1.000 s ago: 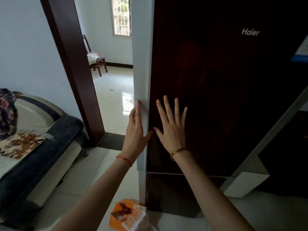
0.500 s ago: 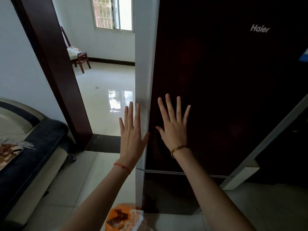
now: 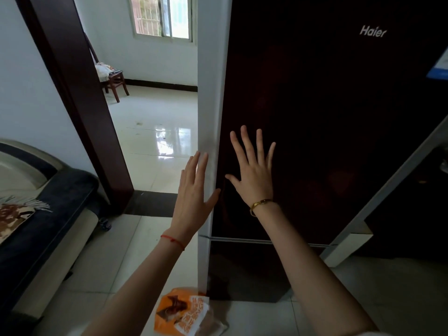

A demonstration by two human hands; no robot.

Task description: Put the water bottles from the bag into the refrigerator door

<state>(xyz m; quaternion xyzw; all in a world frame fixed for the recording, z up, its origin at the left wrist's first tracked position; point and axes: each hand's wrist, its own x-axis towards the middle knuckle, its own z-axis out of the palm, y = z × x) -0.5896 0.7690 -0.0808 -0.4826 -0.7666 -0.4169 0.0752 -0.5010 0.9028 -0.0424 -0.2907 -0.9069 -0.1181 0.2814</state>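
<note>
**Both hands open at the closed refrigerator door**

The dark red refrigerator door fills the view from 12 to 4 o'clock and stands closed, with its white side edge running down the middle. The right hand lies flat on the dark front, fingers straight and spread. At 9 o'clock of it, the left hand is held up against the white edge, fingers straight and close together, thumb angled toward the door front. Whether the palm actually presses the edge is hard to tell.

The orange-and-white plastic bag lies on the tiled floor at 6 o'clock, just beside the refrigerator's bottom corner. Its contents cannot be made out.

A dark sofa sits at 8 o'clock. Through the doorway, a wooden chair stands at 11 o'clock, below a window.
</note>
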